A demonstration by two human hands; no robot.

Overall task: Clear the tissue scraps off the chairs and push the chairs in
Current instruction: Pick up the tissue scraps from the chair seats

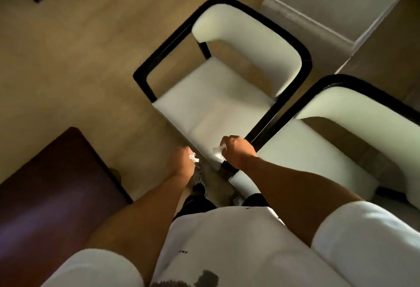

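Observation:
Two white-cushioned chairs with black frames stand side by side. The left chair [218, 100] has a bare seat, and the right chair [318, 150] shows no scraps either. My left hand [181, 161] hangs just off the left chair's front corner, closed on a crumpled white tissue scrap [193, 156]. My right hand [238, 150] hovers over the front right corner of the left chair's seat, closed on another white tissue scrap [218, 151].
A dark reddish-brown table [50, 195] fills the lower left, its corner close to my left arm. Beige floor [79, 59] spreads to the left and behind the chairs. A wall with a baseboard [306, 18] runs at the upper right. My shoes [200, 186] show below my hands.

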